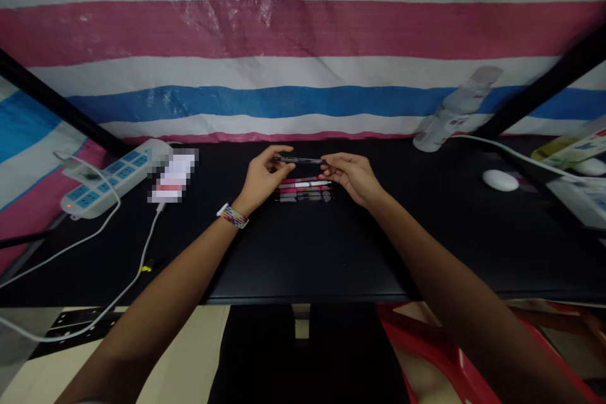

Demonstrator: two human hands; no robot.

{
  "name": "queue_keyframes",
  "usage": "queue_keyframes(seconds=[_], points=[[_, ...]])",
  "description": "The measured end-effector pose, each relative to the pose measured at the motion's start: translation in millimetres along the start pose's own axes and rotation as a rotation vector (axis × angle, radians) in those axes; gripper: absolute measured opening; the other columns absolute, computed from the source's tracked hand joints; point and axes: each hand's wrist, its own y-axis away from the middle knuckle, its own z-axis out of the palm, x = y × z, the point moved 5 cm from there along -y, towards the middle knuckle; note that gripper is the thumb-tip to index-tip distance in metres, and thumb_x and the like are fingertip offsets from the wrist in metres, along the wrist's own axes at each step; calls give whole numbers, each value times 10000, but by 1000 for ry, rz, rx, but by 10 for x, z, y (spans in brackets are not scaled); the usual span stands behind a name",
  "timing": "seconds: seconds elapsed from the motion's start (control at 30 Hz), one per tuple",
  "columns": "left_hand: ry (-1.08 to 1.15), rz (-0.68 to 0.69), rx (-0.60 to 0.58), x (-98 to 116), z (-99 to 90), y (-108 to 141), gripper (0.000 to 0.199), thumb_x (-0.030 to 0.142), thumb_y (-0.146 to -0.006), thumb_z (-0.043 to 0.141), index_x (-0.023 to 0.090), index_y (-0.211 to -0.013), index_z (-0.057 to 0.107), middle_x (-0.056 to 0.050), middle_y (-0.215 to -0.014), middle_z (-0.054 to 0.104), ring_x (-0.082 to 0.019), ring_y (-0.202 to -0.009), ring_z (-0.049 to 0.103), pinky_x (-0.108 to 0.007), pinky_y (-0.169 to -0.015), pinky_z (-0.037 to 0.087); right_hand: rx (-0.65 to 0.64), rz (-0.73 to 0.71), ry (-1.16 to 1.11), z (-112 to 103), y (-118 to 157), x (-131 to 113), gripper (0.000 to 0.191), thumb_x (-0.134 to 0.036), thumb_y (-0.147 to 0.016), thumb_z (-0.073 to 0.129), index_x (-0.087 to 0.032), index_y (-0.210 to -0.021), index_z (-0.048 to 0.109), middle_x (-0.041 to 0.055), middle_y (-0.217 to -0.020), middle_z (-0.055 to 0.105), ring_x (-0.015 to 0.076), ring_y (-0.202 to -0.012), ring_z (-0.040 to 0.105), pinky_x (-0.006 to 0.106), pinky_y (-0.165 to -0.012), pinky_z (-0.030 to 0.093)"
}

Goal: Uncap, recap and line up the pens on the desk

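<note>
A dark pen point(305, 160) lies level between my two hands, just beyond a group of pens on the black table. My left hand point(266, 177) pinches its left end between thumb and fingers. At the other end, the fingertips of my right hand point(351, 175) close on the pen. Nearer to me, several pens lie side by side: red ones, a white and red pen point(305, 184), and clear ones with dark parts point(303, 197) at the near side. My right fingers partly cover the right ends of the far pens.
To the left are a white power strip point(120, 170), a phone point(174, 177) and its white cable point(150, 240). A bottle point(449, 113) and a white computer mouse point(500, 180) stand to the right. Striped sheeting point(303, 31) hangs behind the black table point(307, 252).
</note>
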Motion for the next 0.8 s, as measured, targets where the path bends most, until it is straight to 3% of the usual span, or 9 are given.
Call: queue_keyframes(seconds=[0.17, 0.3, 0.37, 0.43, 0.53, 0.6, 0.67, 0.73, 0.8], points=[[-23, 15, 51, -23, -38, -17, 153, 375, -957, 794, 224, -973, 816, -41, -853, 777, -158, -681, 678, -292, -642, 547, 4, -46, 21, -8, 6, -39, 196, -301, -798, 936, -182, -929, 851, 74, -841, 773, 195, -770, 730, 471, -952, 668], [-127, 17, 51, 15, -53, -5, 458, 516, -1064, 656, 212, -736, 756, -13, -638, 655, -146, -595, 597, -283, -586, 477, 2, -78, 29, 6, 12, -40, 286, -352, -747, 975, -196, -953, 854, 54, -808, 767, 213, -793, 755, 474, -950, 665], [-101, 9, 50, 17, -51, -4, 404, 504, -1061, 663, 212, -805, 771, -10, -667, 664, -144, -603, 604, -279, -593, 488, 5, -82, 24, 8, 5, -28, 303, -372, -742, 980, -201, -956, 851, 53, -828, 773, 207, -781, 753, 475, -941, 666], [-56, 16, 61, 14, -55, -9, 209, 418, -990, 769, 222, -1056, 798, -26, -851, 745, -137, -656, 645, -272, -630, 524, 17, -77, 19, 2, -9, -10, 276, -361, -756, 969, -203, -947, 847, 55, -843, 773, 197, -766, 745, 476, -940, 665], [-51, 52, 71, 10, -65, -18, 381, 300, -905, 843, 244, -1271, 752, -60, -1090, 781, -136, -738, 687, -281, -706, 564, 44, -76, 6, -14, -28, 9, 192, -304, -787, 928, -203, -925, 842, 56, -832, 762, 188, -749, 727, 482, -943, 662], [-77, 45, 65, -12, -68, -24, 169, 351, -976, 776, 222, -1083, 788, -51, -955, 781, -147, -723, 684, -293, -707, 564, 51, -80, 7, -15, -31, 13, 159, -281, -801, 903, -205, -926, 841, 54, -825, 752, 188, -751, 721, 489, -951, 660], [-77, 13, 64, -47, -67, -28, 317, 441, -1073, 649, 210, -891, 765, -32, -744, 718, -155, -674, 670, -297, -673, 549, 54, -80, 16, -12, -26, 10, 144, -275, -812, 890, -210, -930, 838, 54, -825, 744, 193, -765, 720, 494, -961, 658], [-41, 3, 79, -66, -64, -29, 317, 477, -1081, 642, 215, -950, 762, -10, -677, 668, -152, -644, 661, -292, -647, 539, 57, -81, 18, -12, -19, 2, 128, -269, -819, 881, -218, -927, 834, 52, -822, 739, 197, -777, 718, 500, -970, 658], [-6, 25, 95, -57, -60, -27, 254, 443, -999, 780, 232, -1137, 753, -1, -747, 690, -150, -679, 679, -288, -667, 552, 59, -85, 7, -15, -17, -6, 109, -255, -818, 871, -222, -915, 831, 48, -807, 735, 197, -773, 712, 504, -974, 658]])
